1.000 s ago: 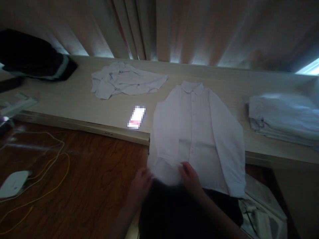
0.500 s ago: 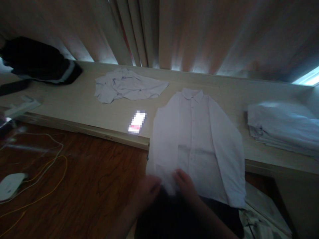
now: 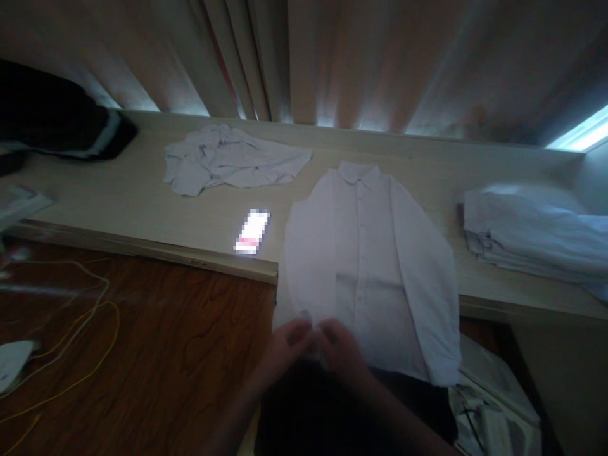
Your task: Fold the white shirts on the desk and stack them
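Note:
A white button-up shirt [image 3: 365,253] lies front up, its collar on the wooden ledge and its lower part hanging over the edge toward my lap. One sleeve runs down its right side; the other lies along the left. My left hand [image 3: 291,342] and my right hand [image 3: 339,348] meet at the lower left of the shirt. The fingers of both are curled and pinch the white cloth near the left sleeve's end. Blur and dim light hide exactly which fold each holds.
A crumpled white garment [image 3: 232,158] and a lit phone [image 3: 253,232] lie on the ledge [image 3: 118,190]. Folded white clothes [image 3: 532,234] are stacked at right, a black bundle [image 3: 52,114] at far left. Cables [image 3: 114,335] and a white device [image 3: 14,364] are on the floor.
My hands have come closer together at the shirt's lower left, with the fingers nearly touching. The whole view has shifted slightly, so everything sits a little further left.

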The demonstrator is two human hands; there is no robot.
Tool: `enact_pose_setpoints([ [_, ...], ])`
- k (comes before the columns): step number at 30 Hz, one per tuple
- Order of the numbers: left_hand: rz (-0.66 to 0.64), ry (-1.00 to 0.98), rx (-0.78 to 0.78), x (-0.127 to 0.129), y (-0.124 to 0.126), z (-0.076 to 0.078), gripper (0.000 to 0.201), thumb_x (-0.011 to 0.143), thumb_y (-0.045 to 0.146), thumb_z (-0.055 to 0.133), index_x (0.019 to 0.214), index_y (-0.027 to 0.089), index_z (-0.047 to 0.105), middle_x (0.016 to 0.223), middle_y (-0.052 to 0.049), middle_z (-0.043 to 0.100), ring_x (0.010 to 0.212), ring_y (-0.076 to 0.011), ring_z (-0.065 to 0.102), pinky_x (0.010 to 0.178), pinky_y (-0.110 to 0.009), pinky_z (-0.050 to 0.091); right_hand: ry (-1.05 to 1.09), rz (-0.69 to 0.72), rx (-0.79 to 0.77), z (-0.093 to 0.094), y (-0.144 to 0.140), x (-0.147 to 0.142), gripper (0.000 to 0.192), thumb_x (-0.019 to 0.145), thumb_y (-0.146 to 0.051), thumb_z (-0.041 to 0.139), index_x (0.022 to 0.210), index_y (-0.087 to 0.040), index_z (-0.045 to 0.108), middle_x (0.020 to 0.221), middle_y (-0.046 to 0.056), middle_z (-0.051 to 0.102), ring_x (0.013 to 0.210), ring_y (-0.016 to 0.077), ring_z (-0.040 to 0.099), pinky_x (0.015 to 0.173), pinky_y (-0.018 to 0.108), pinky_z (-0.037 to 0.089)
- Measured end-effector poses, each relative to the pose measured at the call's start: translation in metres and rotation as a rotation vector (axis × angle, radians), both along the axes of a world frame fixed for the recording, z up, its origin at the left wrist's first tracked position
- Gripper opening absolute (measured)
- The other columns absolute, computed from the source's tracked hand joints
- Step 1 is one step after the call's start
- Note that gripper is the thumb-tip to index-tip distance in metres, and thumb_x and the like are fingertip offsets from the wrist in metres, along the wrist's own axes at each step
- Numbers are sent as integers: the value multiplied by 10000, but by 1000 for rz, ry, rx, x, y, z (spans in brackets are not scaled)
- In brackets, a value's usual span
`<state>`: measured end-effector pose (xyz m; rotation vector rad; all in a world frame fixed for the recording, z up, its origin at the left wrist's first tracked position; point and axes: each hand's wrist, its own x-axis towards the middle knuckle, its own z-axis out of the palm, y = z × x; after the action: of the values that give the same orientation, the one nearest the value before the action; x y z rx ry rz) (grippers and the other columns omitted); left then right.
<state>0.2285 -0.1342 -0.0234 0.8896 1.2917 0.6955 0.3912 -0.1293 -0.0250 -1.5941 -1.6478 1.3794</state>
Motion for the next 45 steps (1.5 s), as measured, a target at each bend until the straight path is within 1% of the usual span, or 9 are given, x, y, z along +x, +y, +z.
enact_pose_setpoints([
  [5, 78, 20, -39, -1, -3, -4, 274, 696, 360, 663, 880, 166, 603, 849, -45, 698, 799, -192, 668, 721, -307, 540, -147, 71, 82, -2, -1, 0, 192, 848, -368, 493, 806, -200, 575, 769, 31, 589, 701, 152, 523, 655, 271, 420],
  [10, 40, 70, -6, -2, 0, -3, 237, 717, 347, 641, 861, 164, 601, 827, -42, 689, 783, -181, 661, 711, -292, 525, -200, 122, 124, -4, 0, -1, 159, 852, -342, 499, 821, -205, 574, 807, 33, 577, 714, 150, 512, 654, 267, 401],
  [16, 24, 173, 48, 3, 0, -1, 234, 726, 355, 625, 865, 169, 599, 837, -41, 673, 807, -186, 651, 731, -290, 510, -185, 114, 100, -11, 4, 3, 110, 831, -293, 502, 833, -203, 564, 798, 30, 586, 743, 156, 518, 661, 262, 396],
  [24, -26, 382, 106, 9, -2, 5, 149, 772, 312, 532, 825, 192, 605, 768, -7, 653, 743, -164, 610, 668, -260, 464, -174, 108, -9, -5, -1, 1, 153, 854, -327, 469, 809, -203, 547, 776, 20, 587, 709, 150, 509, 642, 262, 376],
  [27, -18, 369, 68, 12, -2, 8, 190, 776, 381, 544, 809, 199, 587, 763, -9, 659, 741, -167, 620, 661, -259, 469, -155, 96, 10, -9, 2, 3, 145, 868, -289, 440, 814, -203, 544, 780, 20, 587, 724, 148, 514, 654, 258, 378],
  [31, -26, 334, 98, 15, -3, 10, 201, 802, 386, 518, 863, 205, 578, 812, -14, 665, 779, -166, 631, 686, -266, 476, -186, 88, 53, -15, 6, 6, 155, 868, -248, 428, 765, -199, 533, 758, 19, 572, 714, 144, 507, 654, 257, 379],
  [38, -25, 322, 132, 13, -5, 5, 148, 809, 334, 514, 853, 200, 560, 813, -9, 641, 792, -158, 618, 703, -263, 466, -136, 114, 87, -10, 3, 6, 114, 838, -275, 502, 820, -196, 582, 804, 32, 593, 738, 154, 528, 670, 267, 402],
  [41, -48, 367, 106, 13, -5, 8, 148, 813, 340, 507, 866, 212, 560, 807, 0, 645, 770, -156, 618, 678, -260, 457, -77, 87, 50, -9, 3, 7, 111, 828, -260, 513, 861, -196, 597, 819, 31, 615, 767, 159, 546, 683, 267, 414],
  [45, -65, 398, 101, 14, -5, 14, 183, 833, 365, 478, 929, 233, 559, 884, -5, 661, 843, -163, 621, 742, -278, 458, -11, 52, -37, -8, 8, 7, 166, 867, -274, 455, 840, -191, 596, 802, 25, 630, 769, 157, 559, 682, 266, 415],
])
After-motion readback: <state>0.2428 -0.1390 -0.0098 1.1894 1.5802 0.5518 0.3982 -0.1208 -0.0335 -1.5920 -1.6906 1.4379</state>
